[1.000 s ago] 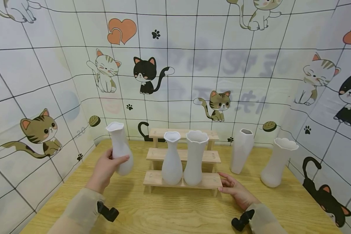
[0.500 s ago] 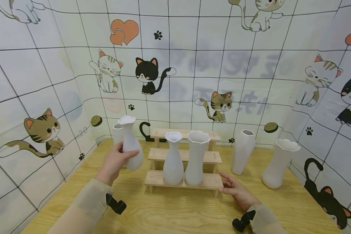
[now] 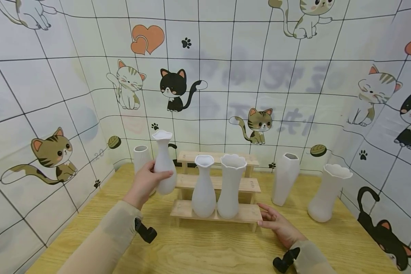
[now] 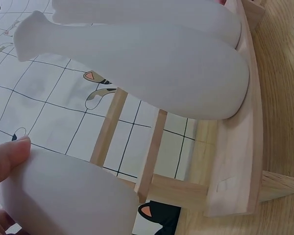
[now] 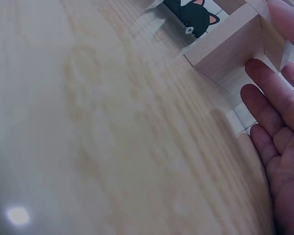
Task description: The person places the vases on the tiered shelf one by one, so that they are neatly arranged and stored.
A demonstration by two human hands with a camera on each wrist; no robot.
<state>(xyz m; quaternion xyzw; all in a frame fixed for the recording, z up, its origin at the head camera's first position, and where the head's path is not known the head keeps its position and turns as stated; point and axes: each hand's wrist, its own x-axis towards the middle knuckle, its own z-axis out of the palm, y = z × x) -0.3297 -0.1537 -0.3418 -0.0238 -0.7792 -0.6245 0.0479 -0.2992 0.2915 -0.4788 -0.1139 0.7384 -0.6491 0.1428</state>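
Note:
My left hand grips the body of a white vase with a narrow neck and flared wavy rim, holding it raised and slightly tilted left of the wooden three-tier display stand. In the left wrist view, the thumb lies against this vase. On the bottom step stand two white vases: a narrow-necked one and a taller scalloped one. My right hand holds the right end of that step between thumb and index finger; its other fingers hang loosely curled beside the stand.
A white cylindrical vase stands behind my left hand, partly hidden. To the right of the stand are a faceted white vase and a scalloped white vase. Cat-patterned sheeting encloses the wooden table at the back and sides.
My left hand has carried its vase rightward and a little up, toward the stand, exposing the cylindrical vase behind. My right hand stays at the stand's end. The head view has shifted slightly.

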